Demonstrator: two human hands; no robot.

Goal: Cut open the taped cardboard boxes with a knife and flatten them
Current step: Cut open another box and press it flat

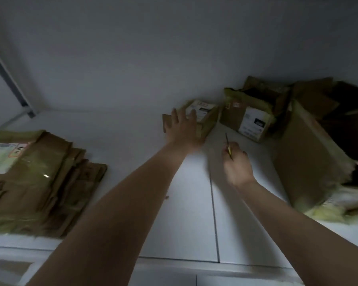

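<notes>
I see the left hand (183, 124) spread flat, fingers on the small taped box (205, 118) at the table's (132, 141) far edge. The right hand (237, 164) pinches what looks like the knife (228, 146), just beside it.

The white surface (116, 129) has a seam running front to back. At its left lies a stack of flattened cardboard (35, 178). At the back stand a small labelled box (205, 120) and, beside it, a second labelled box (248, 118). At the right stands a large open box (306, 159).
</notes>
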